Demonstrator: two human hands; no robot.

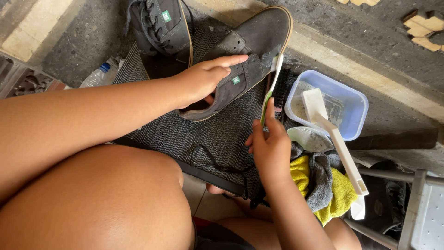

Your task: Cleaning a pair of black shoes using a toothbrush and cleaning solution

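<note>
Left hand (pixel 206 78) clamped on grey suede shoe (pixel 240 60), tilted on ribbed dark mat (pixel 203 134), centre of scene. Right hand (pixel 268 146) closed on thin green-white toothbrush (pixel 270 88), bristles w/ foam touching shoe side. Second shoe (pixel 162 28) far left. Clear plastic tub (pixel 354 99) w/ white brush (pixel 333 139) at right; yellow & grey cloths (pixel 323 180) near.

A small green rectangular label (pixel 236 80) is sitting on the held grey shoe's side; another green label (pixel 166 16) is showing on the second shoe's tongue.
</note>
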